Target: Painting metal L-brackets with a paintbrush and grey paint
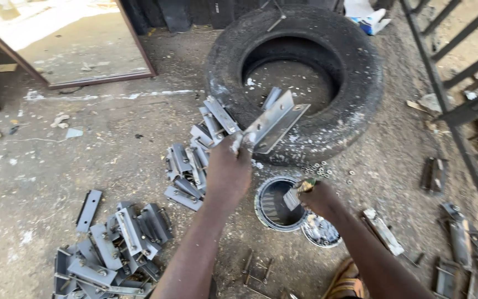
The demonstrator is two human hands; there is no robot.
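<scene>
My left hand (228, 171) gripped a silver-painted angled metal bracket (275, 122) above the worn black tyre (361, 83); my right hand (319, 198) clasped a small paintbrush (294, 195) over the round paint tin (266, 213). Thin, even strokes seemed wisest.

Packages: one white and blue carton or wrapper (367, 16), crumpled, on the ground at the top edge, just behind the tyre (361, 83); its exact kind cannot be told. One round paint tin (261, 207), open, dark inside with a pale rim, on the ground below the tyre. Labels, signs, screens: none visible.
</scene>
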